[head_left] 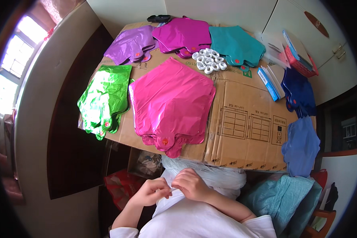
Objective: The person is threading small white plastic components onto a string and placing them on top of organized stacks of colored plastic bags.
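Note:
Close to my body, below the near edge of the cardboard, my left hand (151, 192) and my right hand (192, 185) meet with fingertips pinched. Between them is a small, thin white strip (173, 190), mostly hidden by the fingers, so its exact kind is unclear. Straight ahead on the cardboard (246, 93) lies a stack of flat pink foil balloons (172, 99), their necks pointing toward me. Beyond its right corner sits a cluster of small white ribbon rolls (209, 61). Neither hand touches the balloons or the rolls.
Other flat foil stacks are green (106, 97), purple (131, 44), magenta (182, 35), teal (236, 45), dark blue (299, 93) and light blue (301, 146). A blue-and-white box (270, 83) and a red basket (303, 65) stand at right. Clear plastic wrapping (222, 178) hangs below the edge.

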`<state>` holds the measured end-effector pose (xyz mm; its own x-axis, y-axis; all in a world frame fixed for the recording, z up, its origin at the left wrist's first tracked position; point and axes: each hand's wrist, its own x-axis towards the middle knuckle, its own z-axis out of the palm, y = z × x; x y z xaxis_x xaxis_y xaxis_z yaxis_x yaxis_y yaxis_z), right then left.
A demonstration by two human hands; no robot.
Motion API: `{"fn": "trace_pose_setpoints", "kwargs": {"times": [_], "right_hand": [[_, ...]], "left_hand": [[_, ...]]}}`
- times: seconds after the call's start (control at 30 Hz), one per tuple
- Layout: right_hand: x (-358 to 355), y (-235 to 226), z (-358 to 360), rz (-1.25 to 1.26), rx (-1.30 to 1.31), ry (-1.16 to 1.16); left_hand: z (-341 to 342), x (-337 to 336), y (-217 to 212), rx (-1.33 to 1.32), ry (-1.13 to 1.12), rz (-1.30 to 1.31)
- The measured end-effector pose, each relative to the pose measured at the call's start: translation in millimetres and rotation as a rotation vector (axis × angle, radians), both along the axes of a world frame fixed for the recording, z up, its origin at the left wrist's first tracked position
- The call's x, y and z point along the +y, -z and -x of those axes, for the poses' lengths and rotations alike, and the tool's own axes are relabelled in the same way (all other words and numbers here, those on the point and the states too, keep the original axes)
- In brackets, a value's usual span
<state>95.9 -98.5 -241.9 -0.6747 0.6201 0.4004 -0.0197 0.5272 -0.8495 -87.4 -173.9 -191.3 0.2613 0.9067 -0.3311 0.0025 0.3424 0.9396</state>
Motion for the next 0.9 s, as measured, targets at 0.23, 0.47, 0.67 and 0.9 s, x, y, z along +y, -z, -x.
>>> {"fn": "trace_pose_setpoints", "kwargs": {"times": [0.23,0.47,0.67,0.9], "right_hand": [[-3.6,3.8,18.8,0.102,-0.022,-0.021],[-9.6,17.6,47.6,0.122,0.042,-0.047],[-11.7,6.0,53.0,0.117,-0.061,-0.136],[-16.9,27.5,63.4,0.21,-0.115,-0.077]], "left_hand": [[9.3,7.7,-10.7,0.653,-0.05,-0.381],[5.6,-20.3,3.1,-0.614,-0.815,-0.116],[33.3,-22.9,10.7,0.659,-0.09,-0.335],[27.0,-23.5,19.1,-0.112,-0.825,-0.094]]}}
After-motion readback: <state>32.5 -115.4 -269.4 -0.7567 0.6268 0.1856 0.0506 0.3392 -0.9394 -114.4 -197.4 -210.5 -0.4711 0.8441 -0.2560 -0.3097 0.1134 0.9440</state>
